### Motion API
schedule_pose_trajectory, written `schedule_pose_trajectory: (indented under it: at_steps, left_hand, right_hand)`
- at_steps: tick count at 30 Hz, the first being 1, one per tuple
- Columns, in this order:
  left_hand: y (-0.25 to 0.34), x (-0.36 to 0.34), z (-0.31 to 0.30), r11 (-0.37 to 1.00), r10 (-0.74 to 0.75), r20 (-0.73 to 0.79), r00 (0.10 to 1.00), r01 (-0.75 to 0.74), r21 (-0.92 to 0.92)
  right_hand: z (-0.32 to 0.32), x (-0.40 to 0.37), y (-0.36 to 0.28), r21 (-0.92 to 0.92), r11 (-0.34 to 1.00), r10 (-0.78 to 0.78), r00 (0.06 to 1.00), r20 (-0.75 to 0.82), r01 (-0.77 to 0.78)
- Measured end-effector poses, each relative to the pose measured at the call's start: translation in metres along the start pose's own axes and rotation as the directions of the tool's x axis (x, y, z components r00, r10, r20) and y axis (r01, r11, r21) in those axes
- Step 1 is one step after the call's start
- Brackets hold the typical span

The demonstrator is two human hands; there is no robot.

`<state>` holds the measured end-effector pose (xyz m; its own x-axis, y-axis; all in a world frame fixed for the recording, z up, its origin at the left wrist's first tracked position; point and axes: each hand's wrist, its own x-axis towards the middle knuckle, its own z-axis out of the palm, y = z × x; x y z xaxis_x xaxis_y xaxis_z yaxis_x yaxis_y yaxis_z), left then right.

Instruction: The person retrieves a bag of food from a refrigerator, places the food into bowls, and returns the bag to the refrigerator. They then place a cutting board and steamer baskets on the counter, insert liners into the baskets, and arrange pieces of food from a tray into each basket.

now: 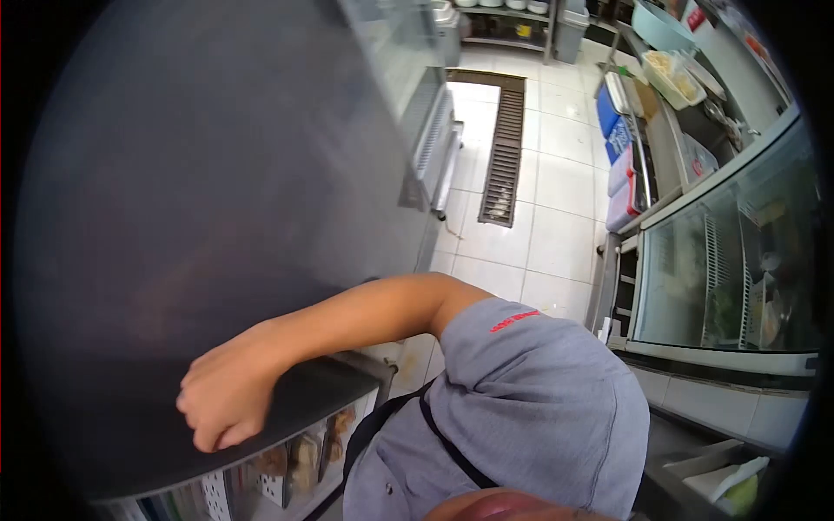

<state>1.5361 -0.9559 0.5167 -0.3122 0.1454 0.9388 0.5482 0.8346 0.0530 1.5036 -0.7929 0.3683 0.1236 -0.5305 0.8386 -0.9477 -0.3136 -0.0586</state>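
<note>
My right hand (pixel 230 395) hangs over the dark grey flat surface (pixel 217 200), close to its front edge. Its fingers are curled in and closed, with the back of the hand towards me. Whatever is inside the fingers, if anything, is hidden. Bare forearm and a grey short sleeve (pixel 556 382) lead up to it from the lower right. Below the edge, under the hand, stand white perforated dividers (pixel 215 495) and several packed items (pixel 304 460) on a shelf. My left hand is out of view.
A glass-fronted cabinet (pixel 408 78) stands beyond the dark surface. White floor tiles (pixel 565 217) run past a brown drain grate (pixel 501 165). At right are a glass-door fridge (pixel 721 260), blue boxes (pixel 612 122) and a tray of food (pixel 673 78).
</note>
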Motion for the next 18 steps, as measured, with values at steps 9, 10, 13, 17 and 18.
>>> schedule_pose_trajectory:
  at_steps: [9, 10, 13, 17, 18]
  left_hand:
    - [0.139, 0.115, 0.215, 0.905, 0.21, 0.053, 0.976, -0.174, -0.388]
    - [0.157, 0.128, 0.24, 0.887, 0.237, 0.054, 0.97, -0.194, -0.418]
    - [0.212, 0.161, 0.311, 0.828, 0.312, 0.03, 0.95, -0.256, -0.499]
    - [0.277, 0.201, 0.41, 0.738, 0.37, -0.03, 0.928, -0.313, -0.598]
    - [0.291, 0.21, 0.434, 0.716, 0.378, -0.045, 0.925, -0.323, -0.619]
  right_hand:
    - [-0.14, -0.173, -0.091, -0.048, 0.846, 0.528, 0.82, 0.222, -0.532]
    - [-0.153, -0.186, -0.097, -0.05, 0.835, 0.546, 0.816, 0.19, -0.547]
    - [-0.194, -0.227, -0.107, -0.158, 0.769, 0.639, 0.748, 0.181, -0.619]
    - [-0.268, -0.3, -0.112, -0.313, 0.57, 0.811, 0.58, 0.07, -0.759]
    - [-0.286, -0.322, -0.116, -0.335, 0.497, 0.855, 0.518, 0.029, -0.8]
